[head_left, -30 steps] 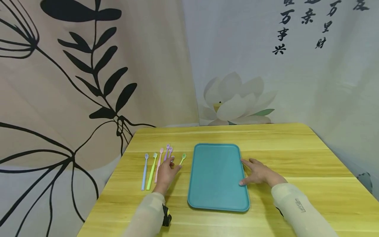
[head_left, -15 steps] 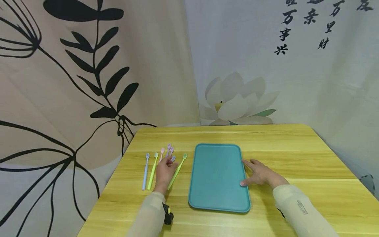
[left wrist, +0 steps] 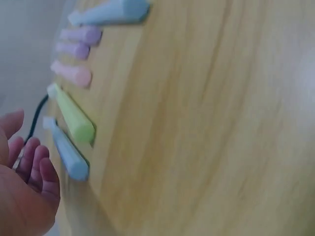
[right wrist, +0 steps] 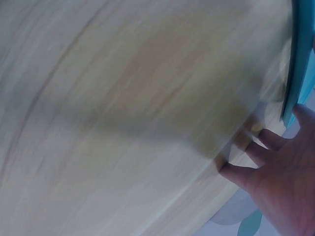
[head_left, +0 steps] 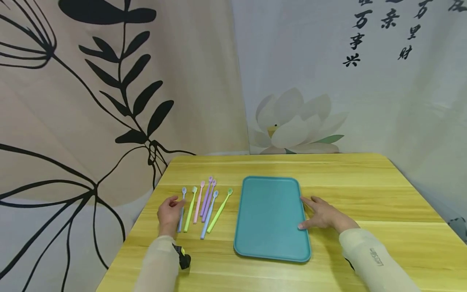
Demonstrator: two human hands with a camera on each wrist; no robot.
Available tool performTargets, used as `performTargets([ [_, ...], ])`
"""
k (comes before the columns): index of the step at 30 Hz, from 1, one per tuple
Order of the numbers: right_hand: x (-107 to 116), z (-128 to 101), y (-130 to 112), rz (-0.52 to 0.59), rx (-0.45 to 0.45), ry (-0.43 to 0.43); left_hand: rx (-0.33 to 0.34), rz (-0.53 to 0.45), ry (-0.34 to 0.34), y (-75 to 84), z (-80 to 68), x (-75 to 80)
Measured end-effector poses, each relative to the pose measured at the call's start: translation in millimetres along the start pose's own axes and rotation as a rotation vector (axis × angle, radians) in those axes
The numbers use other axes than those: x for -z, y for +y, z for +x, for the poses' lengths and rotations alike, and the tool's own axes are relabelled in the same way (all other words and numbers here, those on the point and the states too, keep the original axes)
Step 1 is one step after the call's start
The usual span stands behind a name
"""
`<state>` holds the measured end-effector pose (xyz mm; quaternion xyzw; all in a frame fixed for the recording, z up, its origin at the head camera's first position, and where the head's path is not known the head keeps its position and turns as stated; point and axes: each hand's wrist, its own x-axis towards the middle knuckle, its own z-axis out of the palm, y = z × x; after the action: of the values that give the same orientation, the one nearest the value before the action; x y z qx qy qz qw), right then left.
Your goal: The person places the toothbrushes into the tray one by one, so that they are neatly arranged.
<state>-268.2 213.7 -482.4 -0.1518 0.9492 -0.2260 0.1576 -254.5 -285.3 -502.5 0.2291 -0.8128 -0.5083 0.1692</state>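
Observation:
Several toothbrushes lie side by side on the table left of a teal tray (head_left: 271,219). From the left they are a blue toothbrush (head_left: 180,224), a green toothbrush (head_left: 190,209), a pink toothbrush (head_left: 198,202), two purple ones, a second blue toothbrush (head_left: 209,215) and a second green toothbrush (head_left: 220,211). My left hand (head_left: 169,215) is at the leftmost blue toothbrush, overlapping its middle in the head view. In the left wrist view its loosely bent fingers (left wrist: 39,167) hold nothing. My right hand (head_left: 324,215) touches the tray's right edge, thumb on the rim, fingers spread.
The wooden table (head_left: 365,194) reaches back to a hanging cloth (head_left: 204,81) with plant and flower prints. A black wrist camera (head_left: 183,259) sits on the left sleeve.
My left hand has moved left from the middle of the toothbrush row to its left end, uncovering the pink, purple and second blue toothbrushes. The right hand stays at the tray.

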Motion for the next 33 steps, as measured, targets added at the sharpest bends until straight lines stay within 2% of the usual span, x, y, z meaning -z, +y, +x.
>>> performTargets([
  [5,-0.1,0.5,-1.1,0.001,0.010,0.000,0.042,-0.022,-0.025,-10.9,0.7,8.9],
  [13,-0.4,-2.0,-0.4,0.007,0.015,0.002,0.084,-0.094,-0.154,-16.4,7.8,15.6],
  [16,-1.0,-3.0,1.8,0.010,0.014,0.002,0.067,-0.092,-0.191,-15.7,9.1,16.1],
  [19,-1.2,-3.5,4.0,0.010,0.010,0.003,0.028,-0.039,-0.213,-14.6,9.0,14.7],
  [23,-1.6,-3.6,5.9,0.015,0.008,0.001,-0.021,0.071,-0.203,-13.1,9.7,10.4],
  [33,-1.9,-0.8,1.2,0.015,0.023,-0.004,-0.051,0.273,-0.116,-8.4,6.3,6.3],
])
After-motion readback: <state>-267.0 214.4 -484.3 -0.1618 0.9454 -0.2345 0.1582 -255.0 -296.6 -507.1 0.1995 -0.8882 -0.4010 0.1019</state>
